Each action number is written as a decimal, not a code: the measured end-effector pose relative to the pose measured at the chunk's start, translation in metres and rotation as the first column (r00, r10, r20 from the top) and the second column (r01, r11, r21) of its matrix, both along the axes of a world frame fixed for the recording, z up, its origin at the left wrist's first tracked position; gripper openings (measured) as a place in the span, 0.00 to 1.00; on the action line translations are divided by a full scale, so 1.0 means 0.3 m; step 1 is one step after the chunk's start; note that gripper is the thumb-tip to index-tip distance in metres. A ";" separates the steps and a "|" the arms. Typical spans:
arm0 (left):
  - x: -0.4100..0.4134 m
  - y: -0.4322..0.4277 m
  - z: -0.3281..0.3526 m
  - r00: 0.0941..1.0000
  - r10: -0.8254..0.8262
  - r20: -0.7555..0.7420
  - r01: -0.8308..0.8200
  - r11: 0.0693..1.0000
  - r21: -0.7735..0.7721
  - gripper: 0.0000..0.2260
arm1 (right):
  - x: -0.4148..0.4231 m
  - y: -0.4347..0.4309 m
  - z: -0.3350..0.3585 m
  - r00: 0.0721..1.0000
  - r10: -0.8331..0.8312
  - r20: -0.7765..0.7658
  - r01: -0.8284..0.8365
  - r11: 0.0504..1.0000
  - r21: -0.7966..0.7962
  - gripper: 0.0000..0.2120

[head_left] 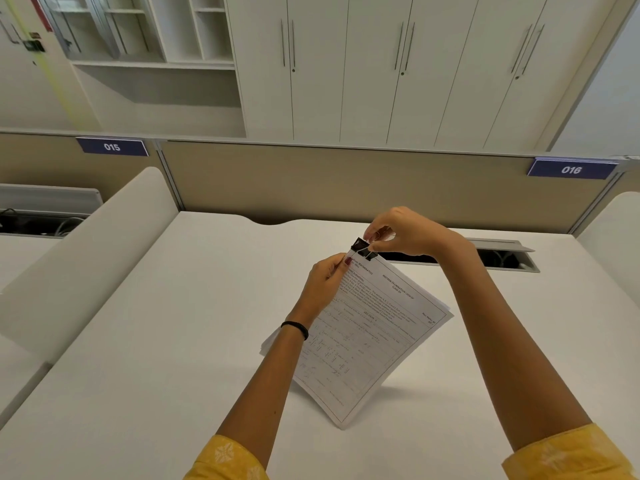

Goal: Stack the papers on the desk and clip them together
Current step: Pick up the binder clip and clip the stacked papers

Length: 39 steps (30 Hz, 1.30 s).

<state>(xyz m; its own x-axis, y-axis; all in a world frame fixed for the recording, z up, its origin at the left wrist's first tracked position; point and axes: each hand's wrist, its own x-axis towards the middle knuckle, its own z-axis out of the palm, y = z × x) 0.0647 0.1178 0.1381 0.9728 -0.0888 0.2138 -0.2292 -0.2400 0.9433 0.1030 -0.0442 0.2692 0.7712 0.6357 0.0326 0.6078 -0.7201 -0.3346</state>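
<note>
A stack of printed exam papers is lifted off the white desk, tilted, with its lower corner near the desktop. My left hand grips the stack's upper left edge between thumb and fingers. A black binder clip sits on the stack's top corner. My right hand pinches the clip's wire handles from above.
A beige partition closes the desk's far side, with labels 015 and 016. An open cable tray lies behind my right wrist. White side dividers flank the desk. Cabinets stand beyond.
</note>
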 end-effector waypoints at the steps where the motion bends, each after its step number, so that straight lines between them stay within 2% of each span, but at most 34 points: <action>1: 0.001 0.000 0.000 1.000 -0.004 0.002 0.004 1.000 0.003 0.12 | 0.000 -0.001 0.001 1.000 0.001 -0.003 -0.001 1.000 -0.003 0.11; 12: -0.008 -0.008 0.004 1.000 0.006 0.016 -0.006 1.000 -0.022 0.10 | 0.013 -0.015 -0.009 0.999 0.013 -0.034 -0.012 0.999 0.041 0.11; 21: -0.016 -0.011 0.005 1.000 0.001 -0.005 -0.002 0.999 -0.053 0.10 | 0.031 -0.016 -0.047 0.999 0.018 -0.044 -0.017 1.000 0.012 0.11; 24: -0.017 -0.005 0.009 1.000 0.019 -0.013 -0.021 0.996 -0.083 0.10 | 0.026 -0.020 -0.072 0.998 -0.027 -0.062 0.035 0.989 0.144 0.13; 28: -0.015 0.018 0.007 0.997 0.066 -0.050 -0.072 0.990 -0.122 0.13 | 0.019 -0.051 -0.112 0.990 -0.115 -0.084 0.138 0.919 0.369 0.16; 30: -0.012 0.034 0.002 0.994 0.088 -0.067 -0.096 0.986 -0.135 0.13 | 0.020 -0.076 -0.148 0.977 -0.209 -0.044 0.205 0.860 0.466 0.15; 32: -0.011 0.051 0.001 0.990 0.112 -0.082 -0.124 0.980 -0.156 0.13 | 0.022 -0.104 -0.192 0.938 -0.346 -0.020 0.295 0.768 0.568 0.15; 34: -0.012 0.066 0.003 0.985 0.138 -0.100 -0.155 0.971 -0.182 0.12 | 0.021 -0.132 -0.237 0.894 -0.444 -0.058 0.371 0.662 0.651 0.15; 36: -0.014 0.078 0.004 0.983 0.150 -0.109 -0.170 0.962 -0.213 0.12 | 0.013 -0.156 -0.275 0.875 -0.460 -0.148 0.431 0.603 0.672 0.14; 39: -0.012 0.086 0.010 0.984 0.150 -0.098 -0.169 0.960 -0.223 0.12 | -0.009 -0.166 -0.324 0.863 -0.399 -0.310 0.503 0.631 0.591 0.19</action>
